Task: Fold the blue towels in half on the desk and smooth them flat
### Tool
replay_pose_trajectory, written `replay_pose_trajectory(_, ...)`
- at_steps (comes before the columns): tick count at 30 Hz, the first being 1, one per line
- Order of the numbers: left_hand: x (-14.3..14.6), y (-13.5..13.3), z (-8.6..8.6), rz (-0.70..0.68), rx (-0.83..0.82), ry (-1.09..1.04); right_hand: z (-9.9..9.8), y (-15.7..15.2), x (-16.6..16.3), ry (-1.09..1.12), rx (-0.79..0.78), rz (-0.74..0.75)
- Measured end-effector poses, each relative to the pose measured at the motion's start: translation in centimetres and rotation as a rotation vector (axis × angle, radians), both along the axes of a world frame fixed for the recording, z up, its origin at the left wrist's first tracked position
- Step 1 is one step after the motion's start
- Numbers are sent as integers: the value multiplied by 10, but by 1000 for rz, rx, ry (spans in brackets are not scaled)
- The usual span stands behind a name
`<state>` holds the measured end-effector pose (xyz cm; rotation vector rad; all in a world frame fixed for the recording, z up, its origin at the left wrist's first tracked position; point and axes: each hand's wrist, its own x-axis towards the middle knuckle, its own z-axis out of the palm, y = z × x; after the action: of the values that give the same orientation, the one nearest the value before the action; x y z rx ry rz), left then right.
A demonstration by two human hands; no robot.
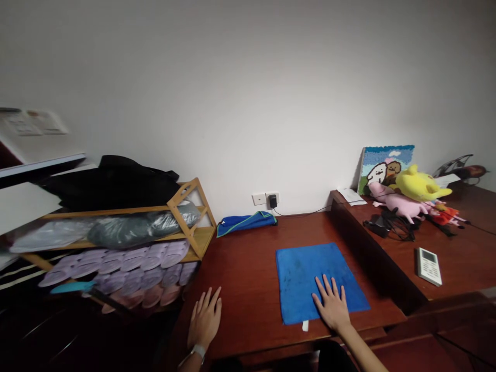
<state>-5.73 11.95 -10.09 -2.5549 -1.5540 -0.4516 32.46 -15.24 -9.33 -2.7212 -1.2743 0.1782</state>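
Observation:
A blue cloth (300,274) with a few dark stains lies spread on the brown wooden table (248,263). A small white tag (305,326) sticks out from its near edge. My right hand (332,306) rests on the cloth's near right part, fingers spread and palm down. At the table's left edge, my left hand (205,318) lies on the wood with its fingers stretched out, holding nothing. It wears a band on the wrist. Against the wall lies a folded blue cloth (248,222) with green edging, apart from both hands.
A wooden rack (203,237) with several lilac slippers (132,258) and a black bag (116,183) stands left. On the higher right surface are plush toys (418,186), a white remote (429,266), cables (395,226) and a dog picture (387,163). A black plug (273,201) sits in the wall socket.

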Motion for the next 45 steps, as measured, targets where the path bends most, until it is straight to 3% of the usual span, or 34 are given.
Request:
replay_pose_trajectory(11,0,6,-6,5,16,-10,-4,3,-55,38,44,-15)
replay_pose_trajectory(22,-2,-2,3,20,-11,30,-3,39,-97,30,56,37)
replay_pose_trajectory(32,-9,-1,-5,25,-14,-42,-27,53,-149,12,154,64)
replay_pose_trajectory(36,-9,-6,0,31,-43,-51,-12,47,-124,104,98,99)
replay_pose_trajectory(41,-9,-6,-1,40,-26,-22,13,40,-31,64,126,126)
replay_pose_trajectory(45,-10,3,-8,41,-13,-12,20,55,33,79,78,107)
